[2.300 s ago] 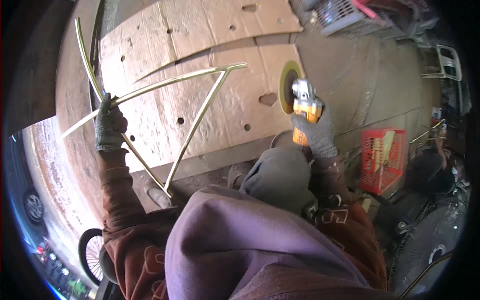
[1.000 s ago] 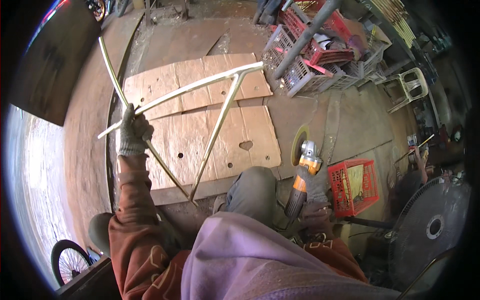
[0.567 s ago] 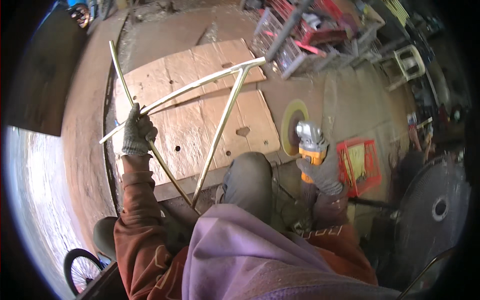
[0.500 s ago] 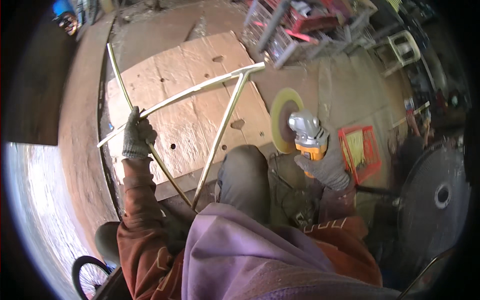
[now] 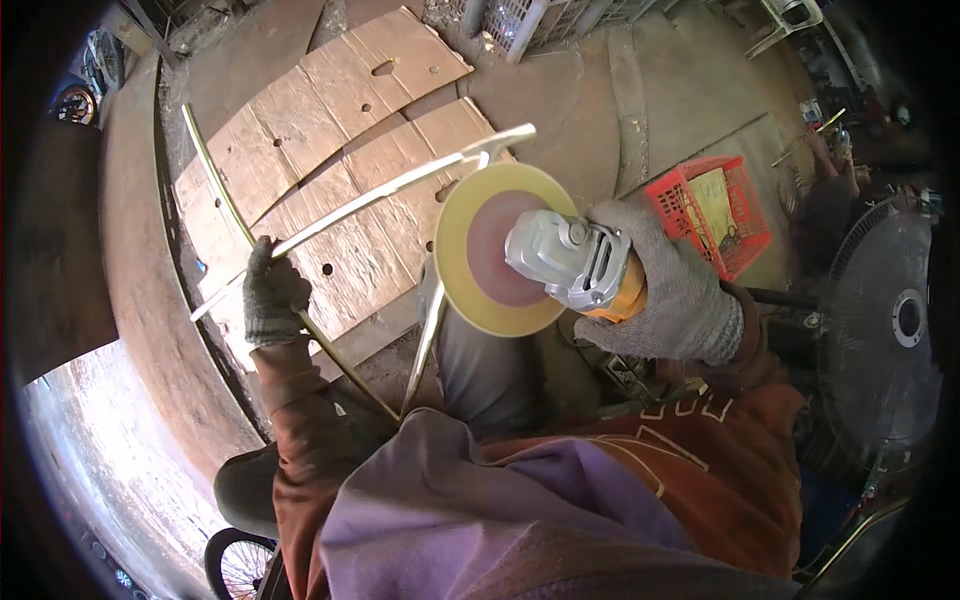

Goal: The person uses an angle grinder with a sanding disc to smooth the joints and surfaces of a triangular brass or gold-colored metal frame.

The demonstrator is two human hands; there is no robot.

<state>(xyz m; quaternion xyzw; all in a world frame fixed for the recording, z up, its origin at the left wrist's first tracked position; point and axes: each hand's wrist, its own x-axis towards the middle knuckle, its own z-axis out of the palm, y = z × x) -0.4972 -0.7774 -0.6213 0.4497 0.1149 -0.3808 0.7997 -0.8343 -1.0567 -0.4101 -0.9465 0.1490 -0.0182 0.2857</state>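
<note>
In a grey knit glove, my left hand (image 5: 272, 298) is closed round a metal tube frame (image 5: 365, 199) where two of its shiny, brass-toned tubes cross. Raised at the right, my gloved right hand (image 5: 672, 295) grips an angle grinder (image 5: 568, 255) with a silver head and an orange-yellow body. Its large yellow disc (image 5: 462, 250), reddish-brown toward the middle, faces up and covers part of the frame's slanting tube. Whether disc and tube touch, I cannot tell. The frame's lower corner rests by my lap.
Flattened cardboard (image 5: 345, 240) with punched holes lies on the floor beneath the frame. A red plastic crate (image 5: 712, 215) stands at right, near a round fan (image 5: 885, 320). Grey crates (image 5: 530, 25) are at the far edge; a spoked wheel (image 5: 243, 565) is at lower left.
My right hand has brought the grinder left and closer, so its disc now overlaps the frame. My left hand keeps its hold on the tubes. The whole view has shifted slightly.
</note>
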